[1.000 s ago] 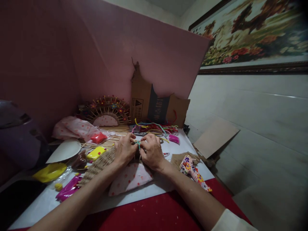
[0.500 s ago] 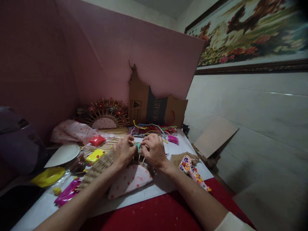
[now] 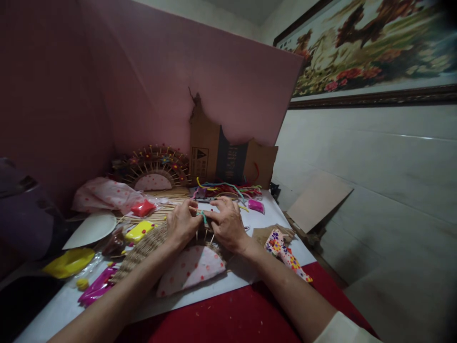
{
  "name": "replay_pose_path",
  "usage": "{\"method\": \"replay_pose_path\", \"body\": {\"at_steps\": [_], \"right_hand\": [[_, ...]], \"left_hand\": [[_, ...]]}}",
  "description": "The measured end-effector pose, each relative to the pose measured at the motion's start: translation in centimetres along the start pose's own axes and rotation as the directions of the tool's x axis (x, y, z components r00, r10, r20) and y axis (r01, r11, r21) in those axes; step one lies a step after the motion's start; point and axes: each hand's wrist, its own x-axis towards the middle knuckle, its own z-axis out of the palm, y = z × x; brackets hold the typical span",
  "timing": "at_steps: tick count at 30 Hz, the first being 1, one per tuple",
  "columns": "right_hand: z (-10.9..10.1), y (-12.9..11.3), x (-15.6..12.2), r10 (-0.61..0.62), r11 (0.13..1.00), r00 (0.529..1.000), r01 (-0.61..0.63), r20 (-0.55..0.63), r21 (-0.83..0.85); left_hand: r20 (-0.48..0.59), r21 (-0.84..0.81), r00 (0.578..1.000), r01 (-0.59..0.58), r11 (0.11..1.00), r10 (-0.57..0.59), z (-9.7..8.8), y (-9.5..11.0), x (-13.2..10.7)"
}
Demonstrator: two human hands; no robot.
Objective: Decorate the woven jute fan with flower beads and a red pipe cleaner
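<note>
A half-round fan of thin sticks woven with brown twine (image 3: 144, 252) lies before me, with a white, pink-dotted cloth half-circle (image 3: 194, 269) at its base. At its upper part sits a small teal fuzzy strip (image 3: 203, 216), which looks like pipe cleaner. My left hand (image 3: 182, 223) is closed, thumb and forefinger pinching the strip from the left. From the right, my right hand (image 3: 226, 225) bends over the rim, its thumb and forefinger closed at the same strip. My fingers hide part of the strip and the weave beneath.
A finished-looking stick fan (image 3: 153, 166) stands at the back beside torn cardboard (image 3: 205, 143). Coloured pipe cleaners (image 3: 232, 189) lie behind my hands. Yellow (image 3: 139, 231) and magenta (image 3: 98, 286) clay packs sit left; flowered cloth (image 3: 285, 255) lies right.
My right forefinger has straightened leftward over the teal strip, and its other fingers have lifted slightly. More of the strip shows. My left hand stays nearly in place.
</note>
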Motion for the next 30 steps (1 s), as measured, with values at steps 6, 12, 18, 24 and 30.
{"method": "replay_pose_path", "body": {"at_steps": [6, 12, 18, 24, 30], "right_hand": [[0.17, 0.03, 0.01, -0.016, 0.999, 1.000, 0.016, -0.016, 0.030], [0.20, 0.27, -0.03, 0.009, 0.996, 0.998, -0.003, -0.068, 0.095], [0.17, 0.10, -0.23, 0.000, 0.994, 0.998, 0.007, -0.059, 0.110], [-0.06, 0.10, -0.03, 0.015, 0.992, 0.999, -0.011, -0.033, 0.124], [-0.18, 0.31, -0.29, 0.063, 0.985, 0.995, -0.051, -0.073, 0.163]], "left_hand": [[0.030, -0.063, 0.998, 0.060, 0.996, -0.059, 0.15, -0.19, 0.37], [0.026, -0.093, 0.997, 0.069, 0.993, -0.067, 0.17, -0.16, 0.42], [0.028, -0.109, 0.997, 0.076, 0.991, -0.074, 0.46, -0.34, 0.70], [0.021, -0.119, 0.997, 0.074, 0.990, -0.072, 0.66, -0.49, 0.79], [0.029, -0.114, 0.996, 0.087, 0.990, -0.084, 0.41, -0.30, 0.70]]}}
